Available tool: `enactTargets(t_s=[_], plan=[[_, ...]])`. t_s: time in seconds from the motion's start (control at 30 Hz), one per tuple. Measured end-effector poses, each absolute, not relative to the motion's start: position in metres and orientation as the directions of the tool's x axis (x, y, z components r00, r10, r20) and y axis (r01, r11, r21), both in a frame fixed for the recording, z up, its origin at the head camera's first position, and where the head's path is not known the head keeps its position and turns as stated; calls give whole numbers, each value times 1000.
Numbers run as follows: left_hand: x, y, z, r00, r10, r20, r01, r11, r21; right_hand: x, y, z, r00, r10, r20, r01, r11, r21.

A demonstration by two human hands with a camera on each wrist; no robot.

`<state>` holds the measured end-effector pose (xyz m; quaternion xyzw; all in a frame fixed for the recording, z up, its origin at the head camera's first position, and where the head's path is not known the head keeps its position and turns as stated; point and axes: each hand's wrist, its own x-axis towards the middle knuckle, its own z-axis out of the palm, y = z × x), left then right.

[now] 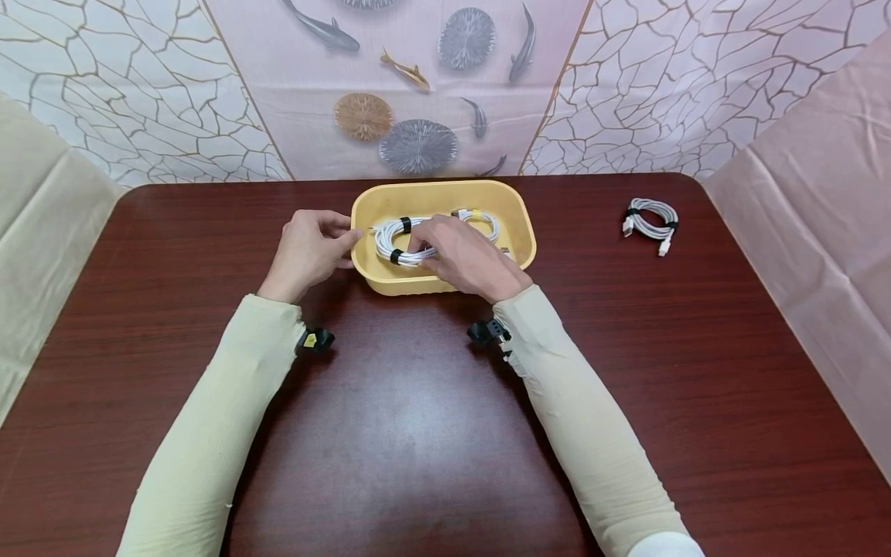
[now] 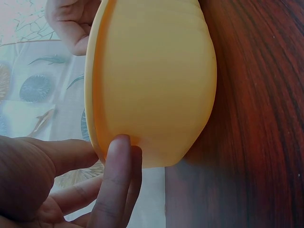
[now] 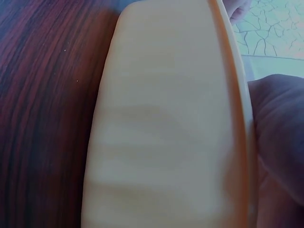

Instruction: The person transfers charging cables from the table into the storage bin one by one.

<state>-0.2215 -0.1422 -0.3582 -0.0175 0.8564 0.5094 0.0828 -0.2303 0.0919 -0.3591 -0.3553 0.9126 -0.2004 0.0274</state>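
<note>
A yellow plastic bin (image 1: 511, 205) stands near the back edge of the table. My left hand (image 1: 306, 251) pinches its left rim, the thumb at the rim and fingers (image 2: 114, 175) against the outer wall. Inside the bin, my right hand (image 1: 466, 255) grips a coiled white cable (image 1: 386, 241) bound with black straps; its fingertips are partly hidden. Another white cable (image 1: 493, 224), with a yellow band and a USB plug, lies in the bin to the right. In the right wrist view the bin's wall (image 3: 161, 114) hides the fingers.
On the dark wood table (image 1: 411, 433), a grey-white coiled cable (image 1: 653, 219) with black straps lies at the back right, apart from the bin. Patterned cloth (image 1: 418, 77) hangs behind the table, and pale cloth (image 1: 807, 209) lines the right side.
</note>
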Motion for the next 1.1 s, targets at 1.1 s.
enactTargets(t_s=[1.1], plan=[[-221,-142,-357,-985,52,-165,-120,482,868,-237,93,-360,-724,-686,72,-648,639,-414]])
